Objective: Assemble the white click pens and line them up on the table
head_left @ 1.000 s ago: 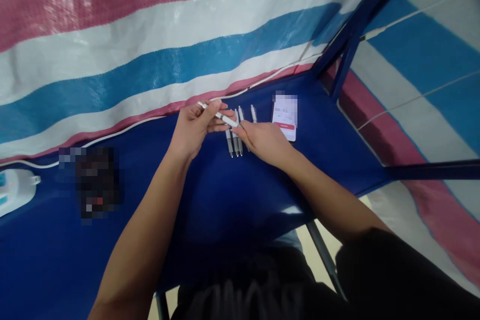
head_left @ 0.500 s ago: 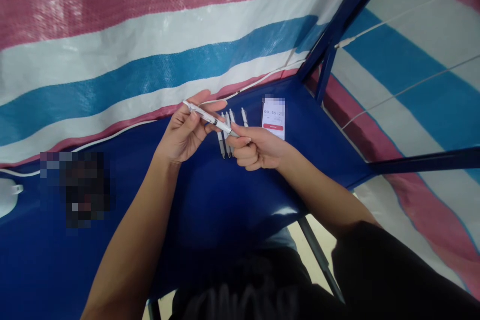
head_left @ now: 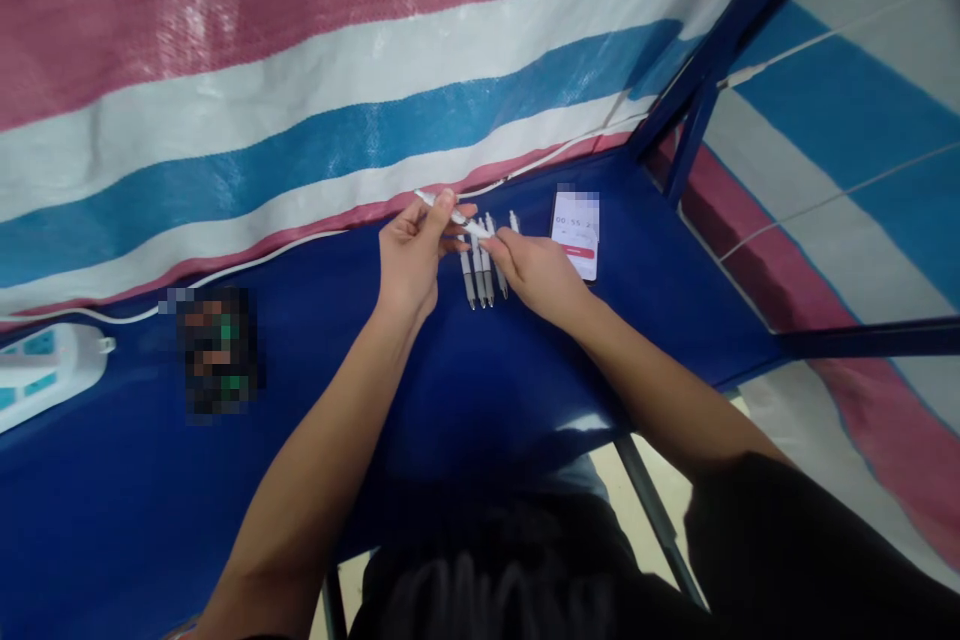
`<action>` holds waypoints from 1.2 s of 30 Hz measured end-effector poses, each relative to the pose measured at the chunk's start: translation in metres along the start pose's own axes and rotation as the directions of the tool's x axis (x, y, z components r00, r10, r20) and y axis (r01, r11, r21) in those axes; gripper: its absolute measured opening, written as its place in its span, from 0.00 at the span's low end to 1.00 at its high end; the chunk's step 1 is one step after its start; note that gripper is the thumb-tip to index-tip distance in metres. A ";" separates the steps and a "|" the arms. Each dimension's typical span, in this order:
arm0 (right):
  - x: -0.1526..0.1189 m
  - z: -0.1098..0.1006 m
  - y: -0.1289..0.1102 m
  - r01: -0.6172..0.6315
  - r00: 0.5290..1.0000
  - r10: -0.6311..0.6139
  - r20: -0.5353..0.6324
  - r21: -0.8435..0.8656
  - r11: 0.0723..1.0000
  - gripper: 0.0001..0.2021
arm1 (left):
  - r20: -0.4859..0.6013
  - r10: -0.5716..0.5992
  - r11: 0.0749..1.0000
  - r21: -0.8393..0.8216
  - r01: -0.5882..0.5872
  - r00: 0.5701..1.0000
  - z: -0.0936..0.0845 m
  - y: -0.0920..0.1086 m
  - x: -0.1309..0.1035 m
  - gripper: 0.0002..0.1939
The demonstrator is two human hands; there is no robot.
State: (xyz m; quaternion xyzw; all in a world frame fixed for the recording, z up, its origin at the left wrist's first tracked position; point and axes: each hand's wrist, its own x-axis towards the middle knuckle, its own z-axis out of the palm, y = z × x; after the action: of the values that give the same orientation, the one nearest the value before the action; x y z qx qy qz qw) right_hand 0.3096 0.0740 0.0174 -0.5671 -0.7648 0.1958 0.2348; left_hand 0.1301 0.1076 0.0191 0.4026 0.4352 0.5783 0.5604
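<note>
White pen [head_left: 452, 216]: light, stiff, slick barrel; best gripped mid-barrel. Held above blue tabletop [head_left: 450, 390], left hand [head_left: 409, 255] and right hand [head_left: 534, 268] fingers clamped on opposite ends. Spare pens [head_left: 480, 272] beneath.

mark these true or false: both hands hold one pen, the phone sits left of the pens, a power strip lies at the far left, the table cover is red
1. Both the left hand and the right hand hold one white pen: true.
2. The phone sits left of the row of pens: false, it lies to their right.
3. A white power strip lies at the far left: true.
4. The table cover is red: false, it is blue.
</note>
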 end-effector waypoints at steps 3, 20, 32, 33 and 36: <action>0.000 0.002 -0.001 0.015 1.000 -0.013 -0.024 0.076 0.997 0.14 | -0.060 -0.008 1.000 0.007 0.008 0.998 0.000 -0.003 -0.001 0.19; -0.003 -0.015 0.001 -0.034 0.982 -0.096 0.164 0.648 0.761 0.27 | 0.092 0.015 0.998 0.062 -0.021 0.996 0.003 0.020 -0.008 0.18; -0.002 -0.007 -0.003 -0.028 1.000 0.023 0.016 0.486 0.873 0.25 | -0.025 0.045 0.999 0.017 -0.045 0.999 -0.005 0.009 0.004 0.19; -0.002 -0.006 -0.002 -0.037 0.999 0.033 0.017 0.508 0.860 0.25 | -0.025 0.044 0.999 0.006 -0.043 0.999 -0.008 0.007 0.006 0.19; 0.001 -0.003 0.003 -0.024 0.994 0.073 -0.076 0.515 0.857 0.21 | -0.040 0.025 1.000 -0.014 -0.025 0.999 -0.015 -0.002 0.010 0.20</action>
State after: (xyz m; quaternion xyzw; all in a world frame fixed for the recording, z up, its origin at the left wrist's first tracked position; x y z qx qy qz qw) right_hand 0.3134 0.0763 0.0178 -0.5117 -0.6588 0.3716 0.4075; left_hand 0.1161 0.1169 0.0127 0.3924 0.4373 0.5963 0.5471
